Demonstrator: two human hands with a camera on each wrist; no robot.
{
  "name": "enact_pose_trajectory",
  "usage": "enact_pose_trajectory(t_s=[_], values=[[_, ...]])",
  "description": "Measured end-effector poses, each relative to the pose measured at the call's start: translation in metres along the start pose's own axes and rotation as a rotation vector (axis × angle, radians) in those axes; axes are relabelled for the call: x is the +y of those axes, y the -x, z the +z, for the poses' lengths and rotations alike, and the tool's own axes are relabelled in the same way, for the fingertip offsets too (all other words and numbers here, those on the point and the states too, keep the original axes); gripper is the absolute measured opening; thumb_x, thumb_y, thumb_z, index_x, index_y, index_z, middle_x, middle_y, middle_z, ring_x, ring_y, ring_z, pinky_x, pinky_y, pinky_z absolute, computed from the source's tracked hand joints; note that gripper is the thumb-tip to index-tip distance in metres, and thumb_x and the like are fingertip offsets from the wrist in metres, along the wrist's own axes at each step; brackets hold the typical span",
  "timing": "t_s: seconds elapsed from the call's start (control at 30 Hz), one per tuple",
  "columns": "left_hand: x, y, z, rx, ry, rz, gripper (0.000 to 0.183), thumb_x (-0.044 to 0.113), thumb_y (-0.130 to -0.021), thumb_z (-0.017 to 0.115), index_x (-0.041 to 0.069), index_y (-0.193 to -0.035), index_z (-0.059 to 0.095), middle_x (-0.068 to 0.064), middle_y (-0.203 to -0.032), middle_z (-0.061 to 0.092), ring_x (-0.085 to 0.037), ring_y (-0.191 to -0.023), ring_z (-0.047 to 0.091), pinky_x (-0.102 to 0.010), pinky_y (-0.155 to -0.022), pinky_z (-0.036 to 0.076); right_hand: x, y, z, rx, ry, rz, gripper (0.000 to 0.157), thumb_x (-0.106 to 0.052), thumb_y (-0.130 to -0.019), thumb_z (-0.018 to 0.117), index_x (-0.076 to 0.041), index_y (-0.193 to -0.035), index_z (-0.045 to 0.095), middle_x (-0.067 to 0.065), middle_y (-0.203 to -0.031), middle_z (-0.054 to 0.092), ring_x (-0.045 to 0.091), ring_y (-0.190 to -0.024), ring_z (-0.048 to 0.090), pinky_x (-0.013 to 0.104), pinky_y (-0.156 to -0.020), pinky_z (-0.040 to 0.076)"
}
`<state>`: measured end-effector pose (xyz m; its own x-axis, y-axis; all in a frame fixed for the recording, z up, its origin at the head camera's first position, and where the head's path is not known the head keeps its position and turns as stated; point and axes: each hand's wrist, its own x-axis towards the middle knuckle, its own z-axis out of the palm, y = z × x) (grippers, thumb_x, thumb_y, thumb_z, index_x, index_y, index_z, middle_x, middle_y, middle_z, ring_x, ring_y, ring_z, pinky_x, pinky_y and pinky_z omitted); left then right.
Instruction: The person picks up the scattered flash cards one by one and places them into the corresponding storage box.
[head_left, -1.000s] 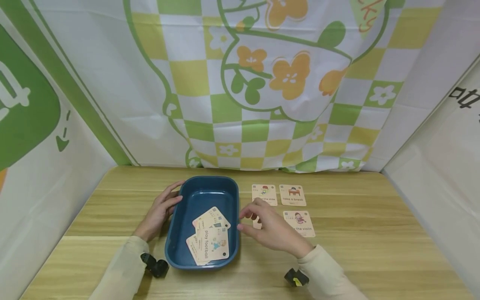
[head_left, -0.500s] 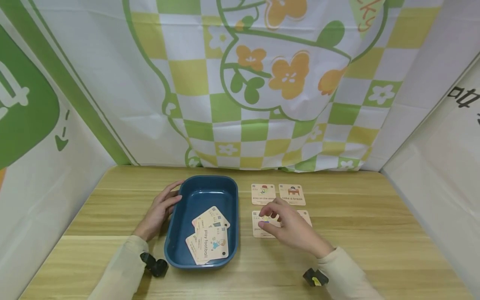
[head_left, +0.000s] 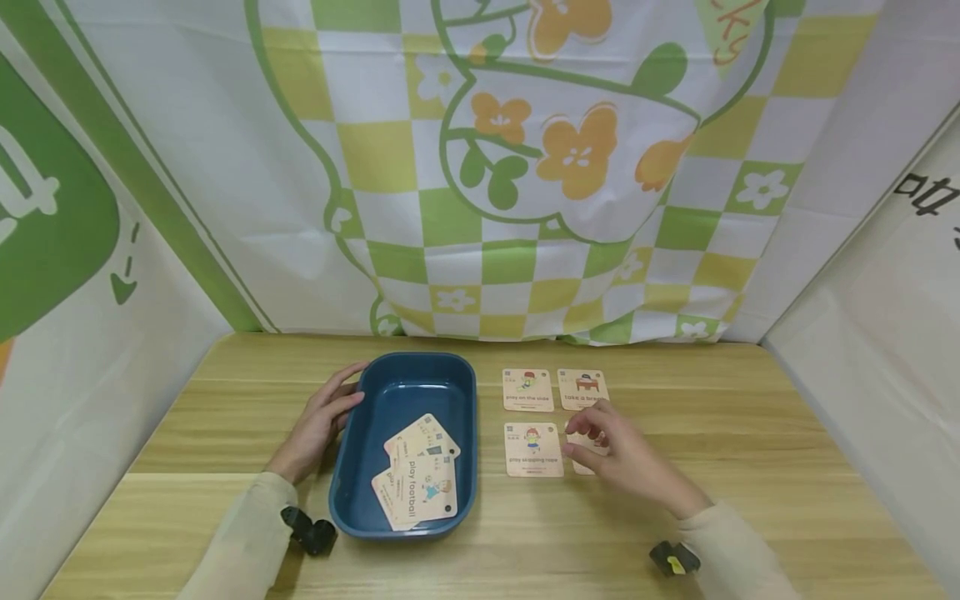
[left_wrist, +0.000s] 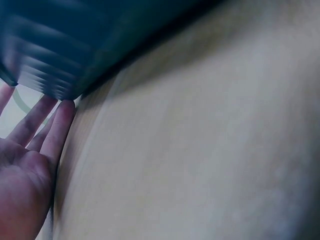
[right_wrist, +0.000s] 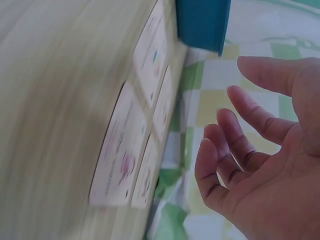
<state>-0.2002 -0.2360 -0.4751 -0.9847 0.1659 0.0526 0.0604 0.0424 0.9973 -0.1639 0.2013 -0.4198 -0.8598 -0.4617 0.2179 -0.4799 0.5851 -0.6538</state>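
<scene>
My left hand (head_left: 321, 427) rests against the left side of a blue tray (head_left: 347, 450), its thumb at the rim; in the left wrist view the extended fingers (left_wrist: 59, 131) touch the tray's ribbed wall. Picture cards lie overlapping inside, a "play football" card (head_left: 429, 487) on top. Over the lower right of a two-by-two card layout hovers my right hand (head_left: 626, 457), holding nothing, thumb and bent fingers apart. Beneath it a violin card (right_wrist: 120, 150) is partly hidden in the head view. Beside that lies the "play skipping rope" card (head_left: 533, 450).
Behind these lie the "play on the slide" card (head_left: 527, 390) and the "take a break" card (head_left: 582, 387). The wooden table (head_left: 712, 417) ends at a checkered curtain (head_left: 510, 250) at the back. Cloth walls close in both sides.
My right hand has moved rightward from beside the tray's right rim, across the skipping rope card, to over the violin card. My left hand, the tray and its cards have stayed put.
</scene>
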Motion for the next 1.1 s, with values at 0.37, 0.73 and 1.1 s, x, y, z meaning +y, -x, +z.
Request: enact_pose_trajectory(t_s=[0.37, 0.73, 1.1], values=[[-0.001, -0.001, 0.000, 0.000, 0.009, -0.018, 0.055, 0.021, -0.109, 0.048, 0.005, -0.158, 0.030, -0.029, -0.144, 0.043, -0.014, -0.111, 0.062, -0.024, -0.089, 0.053, 0.025, 0.008, -0.015, -0.041, 0.063, 0.070, 0.030, -0.022, -0.088, 0.080, -0.002, -0.107, 0.068, 0.008, -0.099, 0.059, 0.026, -0.092, 0.057, 0.040, -0.080, 0.051], [-0.001, -0.001, 0.000, -0.001, 0.013, -0.013, 0.056, 0.021, -0.109, 0.048, 0.003, -0.158, 0.029, -0.029, -0.142, 0.045, -0.013, -0.110, 0.063, -0.024, -0.089, 0.053, 0.043, 0.005, -0.022, -0.095, 0.160, 0.145, 0.051, -0.030, -0.073, 0.092, -0.004, -0.110, 0.069, 0.006, -0.100, 0.057, 0.024, -0.094, 0.053, 0.038, -0.082, 0.046], [-0.002, -0.001, 0.001, 0.002, 0.015, -0.007, 0.053, 0.019, -0.109, 0.047, 0.005, -0.157, 0.031, -0.030, -0.142, 0.046, -0.011, -0.108, 0.064, -0.024, -0.089, 0.053, 0.056, 0.007, -0.024, -0.155, 0.234, 0.249, 0.074, -0.038, -0.064, 0.096, -0.001, -0.121, 0.066, 0.009, -0.105, 0.054, 0.025, -0.097, 0.051, 0.043, -0.084, 0.045]])
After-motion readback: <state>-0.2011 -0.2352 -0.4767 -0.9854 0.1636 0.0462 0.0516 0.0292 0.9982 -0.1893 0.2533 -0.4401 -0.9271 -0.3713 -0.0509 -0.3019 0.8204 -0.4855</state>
